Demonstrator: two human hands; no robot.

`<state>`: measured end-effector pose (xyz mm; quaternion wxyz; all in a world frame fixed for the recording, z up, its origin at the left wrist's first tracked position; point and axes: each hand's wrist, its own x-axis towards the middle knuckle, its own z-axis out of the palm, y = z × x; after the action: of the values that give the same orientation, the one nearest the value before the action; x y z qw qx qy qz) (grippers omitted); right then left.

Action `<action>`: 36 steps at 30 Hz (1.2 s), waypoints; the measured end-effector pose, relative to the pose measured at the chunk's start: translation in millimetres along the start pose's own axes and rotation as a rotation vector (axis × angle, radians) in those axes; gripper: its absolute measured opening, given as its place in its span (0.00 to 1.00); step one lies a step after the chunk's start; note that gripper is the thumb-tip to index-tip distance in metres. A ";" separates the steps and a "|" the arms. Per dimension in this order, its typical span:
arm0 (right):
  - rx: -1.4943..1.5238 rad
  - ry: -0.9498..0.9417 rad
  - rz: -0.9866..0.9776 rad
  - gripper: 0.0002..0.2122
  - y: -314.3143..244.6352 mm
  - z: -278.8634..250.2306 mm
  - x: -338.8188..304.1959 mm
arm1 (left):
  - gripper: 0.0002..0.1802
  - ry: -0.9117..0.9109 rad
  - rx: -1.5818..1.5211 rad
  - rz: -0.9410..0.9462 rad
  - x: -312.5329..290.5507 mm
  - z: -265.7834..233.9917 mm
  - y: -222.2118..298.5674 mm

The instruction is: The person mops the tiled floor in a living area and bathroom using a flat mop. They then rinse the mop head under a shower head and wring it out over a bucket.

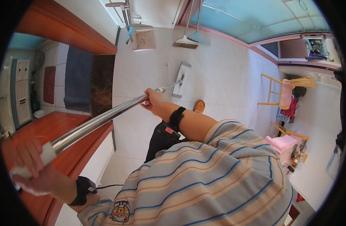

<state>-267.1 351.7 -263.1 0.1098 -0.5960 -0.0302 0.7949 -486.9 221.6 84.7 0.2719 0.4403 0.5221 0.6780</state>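
Observation:
A flat mop with a long silver pole [105,119] slants across the view from lower left to upper middle. Its rectangular grey-and-white head [181,80] lies on the pale tiled floor. At the lower left, my left hand [33,169] wraps round the white grip at the pole's top end; it is somewhat blurred. Further down the pole, my right hand [152,101] closes round the shaft, near the joint leading to the thinner lower part. Black straps circle both my wrists.
A dustpan [143,39] and two brooms [186,42] stand at the far side. Reddish wood frames a doorway on the left, with a dark blue mat [78,77] beyond. Wooden chairs [285,92] with cloths line the right. My sandalled foot [199,106] is near the mop head.

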 end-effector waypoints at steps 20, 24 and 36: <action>0.084 -0.156 -0.079 0.07 -43.0 49.5 49.4 | 0.14 -1.226 -0.619 0.121 76.2 71.3 -2.8; 0.107 -0.096 -0.087 0.07 -27.7 45.4 27.1 | 0.15 -1.027 -0.606 0.315 56.1 53.7 13.1; 0.038 -0.081 0.027 0.10 -25.0 36.1 18.2 | 0.13 -1.003 -0.333 0.084 75.2 15.8 21.8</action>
<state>-303.0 382.8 -265.4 0.1092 -0.5616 -0.0115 0.8201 -505.9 284.6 130.0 0.5270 0.6818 0.1951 0.4684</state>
